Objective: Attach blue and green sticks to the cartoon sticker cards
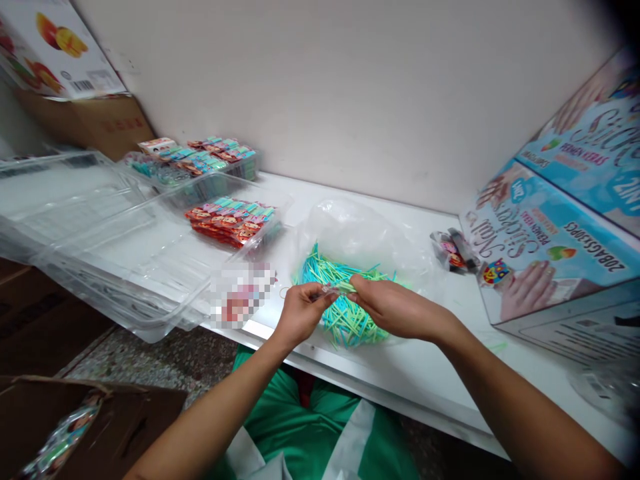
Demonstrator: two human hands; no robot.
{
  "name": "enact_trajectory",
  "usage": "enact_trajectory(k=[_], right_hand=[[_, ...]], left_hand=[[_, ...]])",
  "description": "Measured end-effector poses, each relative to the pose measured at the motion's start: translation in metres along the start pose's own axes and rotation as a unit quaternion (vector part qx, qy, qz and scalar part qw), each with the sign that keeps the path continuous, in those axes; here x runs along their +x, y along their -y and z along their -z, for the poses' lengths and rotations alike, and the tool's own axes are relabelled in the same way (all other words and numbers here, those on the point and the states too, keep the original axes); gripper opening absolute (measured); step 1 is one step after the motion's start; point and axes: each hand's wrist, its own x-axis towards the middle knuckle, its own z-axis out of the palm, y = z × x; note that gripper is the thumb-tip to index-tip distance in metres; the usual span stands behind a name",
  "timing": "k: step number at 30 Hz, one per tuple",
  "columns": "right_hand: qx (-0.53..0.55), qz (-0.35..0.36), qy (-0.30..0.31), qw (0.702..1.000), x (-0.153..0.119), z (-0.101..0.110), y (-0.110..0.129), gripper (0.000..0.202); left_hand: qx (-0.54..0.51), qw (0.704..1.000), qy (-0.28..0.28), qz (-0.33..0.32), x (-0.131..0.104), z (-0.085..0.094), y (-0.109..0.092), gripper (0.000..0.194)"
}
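Observation:
Above the front part of a clear plastic bag (360,230), my two hands meet. Green and blue thin sticks (350,320) fill the bag in a loose pile. My left hand (303,312) pinches the end of a small clear packet (330,291). Closed around a few light green sticks (346,287), my right hand (387,303) holds them at the packet's other end. The fingertips partly hide where sticks and packet meet. Left of my left hand, a partly blurred red and pink packet (243,300) lies near the table edge.
Clear plastic trays (165,293) cover the table's left side, beside stacked red packets (233,220) and filled trays (200,160). Blue boxes (555,247) stand at the right, with small dark packets (453,250) beside them. An open carton (150,407) sits low at left.

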Motion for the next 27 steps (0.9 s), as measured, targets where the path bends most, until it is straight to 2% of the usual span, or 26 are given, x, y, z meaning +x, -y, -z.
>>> enact_trajectory(k=[5,9,15,17,19,21,23,25,27], right_hand=[[-0.047,0.01,0.012,0.999,-0.001,-0.002,0.003,0.02],[-0.084,0.012,0.034,0.996,0.001,-0.004,0.004,0.017],[-0.069,-0.021,0.047,0.996,0.003,-0.012,0.004,0.024],[-0.041,-0.025,0.034,0.998,0.006,-0.015,0.004,0.033],[-0.008,-0.021,0.021,1.0,0.009,-0.016,0.003,0.047],[0.032,-0.002,0.024,0.999,0.013,-0.011,0.002,0.054],[0.073,0.031,0.039,0.996,0.016,-0.002,-0.001,0.055],[0.106,0.065,0.057,0.991,0.017,0.009,-0.004,0.048],[0.114,0.077,0.072,0.988,0.018,0.016,-0.008,0.035]], left_hand=[[0.086,0.996,-0.011,-0.031,-0.004,0.001,0.0,0.027],[0.187,0.976,-0.01,-0.109,-0.006,0.004,-0.002,0.018],[0.364,0.904,0.072,-0.21,-0.004,0.008,-0.007,0.025],[0.4,0.885,0.1,-0.216,-0.004,0.005,-0.008,0.026],[0.419,0.878,0.124,-0.196,-0.006,0.001,-0.009,0.024],[0.408,0.887,0.14,-0.167,-0.009,-0.004,-0.01,0.019],[0.35,0.915,0.148,-0.14,-0.013,-0.007,-0.01,0.014],[0.241,0.952,0.165,-0.089,-0.015,-0.008,-0.01,0.014],[0.112,0.975,0.192,-0.006,-0.015,-0.008,-0.01,0.021]])
